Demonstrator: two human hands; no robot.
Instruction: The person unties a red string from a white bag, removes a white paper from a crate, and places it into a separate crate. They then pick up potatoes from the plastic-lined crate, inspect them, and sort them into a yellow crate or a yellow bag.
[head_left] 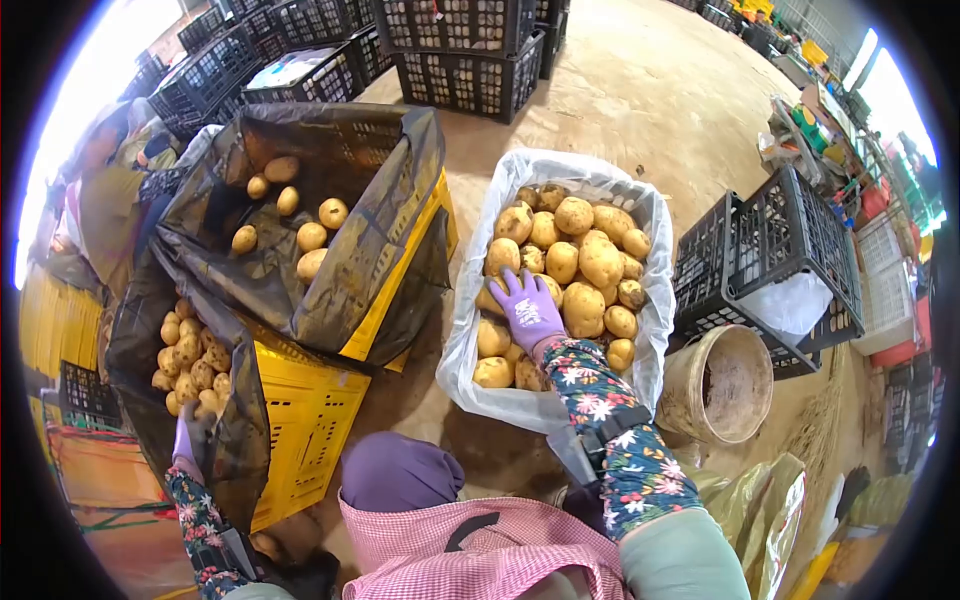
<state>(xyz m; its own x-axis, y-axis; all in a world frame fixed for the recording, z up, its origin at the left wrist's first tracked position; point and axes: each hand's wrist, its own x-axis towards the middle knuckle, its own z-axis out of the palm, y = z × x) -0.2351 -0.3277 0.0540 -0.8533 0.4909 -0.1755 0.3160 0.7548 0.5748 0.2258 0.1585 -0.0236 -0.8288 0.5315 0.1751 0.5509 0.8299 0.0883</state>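
My right hand (pixel 527 310), in a purple glove with a floral sleeve, lies flat on the potatoes (pixel 578 262) in a crate lined with clear plastic (pixel 652 300). Its fingers are spread and hold nothing. My left hand (pixel 184 440), also purple-gloved, reaches into the near yellow crate (pixel 305 425) lined with black plastic, touching the small potatoes (pixel 190 360) there. Whether it grips one is hidden by the liner.
A second yellow crate (pixel 400 270) with black liner holds a few potatoes (pixel 300 225) behind. Black empty crates (pixel 770 250) stand right, stacked ones (pixel 465 60) at the back. A dirty bucket (pixel 722 385) sits by my right arm. A person (pixel 110 190) sits at the left.
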